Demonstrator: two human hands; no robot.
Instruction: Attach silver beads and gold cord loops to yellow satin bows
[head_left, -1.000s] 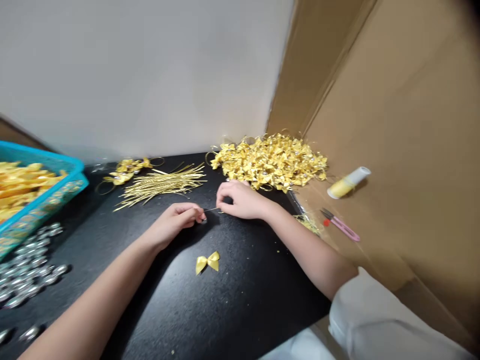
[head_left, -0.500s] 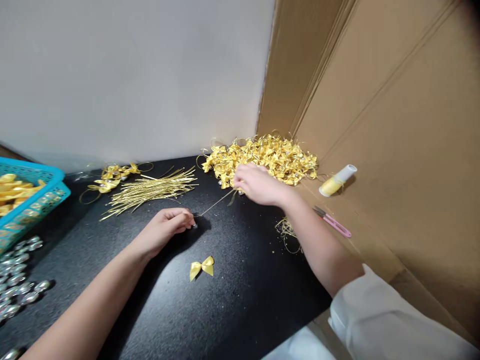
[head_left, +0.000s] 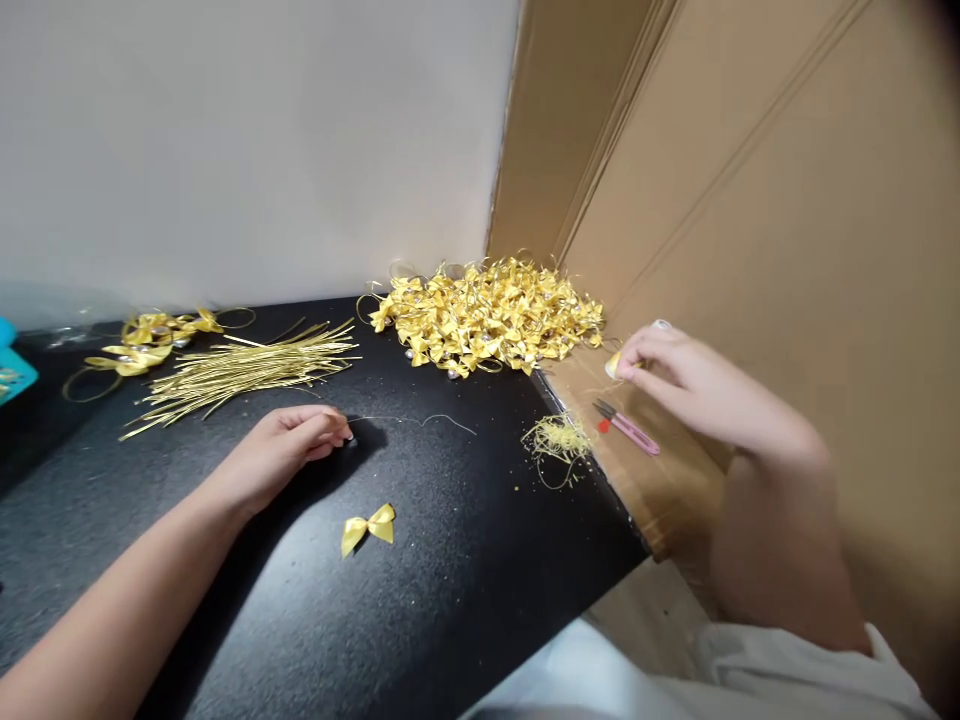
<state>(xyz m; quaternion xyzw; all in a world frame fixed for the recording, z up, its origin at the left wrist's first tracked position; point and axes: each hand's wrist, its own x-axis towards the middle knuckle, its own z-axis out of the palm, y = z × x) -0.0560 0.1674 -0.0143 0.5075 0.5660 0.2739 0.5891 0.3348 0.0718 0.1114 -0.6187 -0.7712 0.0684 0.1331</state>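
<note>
Most of the work in sight looks done to us: at one o'clock from the loose gold satin bow lies a heap of gold bows with cord loops and silvery beads among them, and a few more looped bows sit at ten o'clock. The loose bow lies alone on the black tabletop with no loop or bead, so we judge it unfinished; the straight gold cords at eleven o'clock are unlooped too.

Our left hand, also at eleven o'clock, has its fingers drawn together, pinching a fine thread whose free end trails toward three o'clock. Something shiny shows at those fingertips, too small to tell. Our right hand, at two o'clock, curls over the thread spool; we cannot tell whether its fingers clamp the spool or just touch it. Pink snips lie just beside.
</note>
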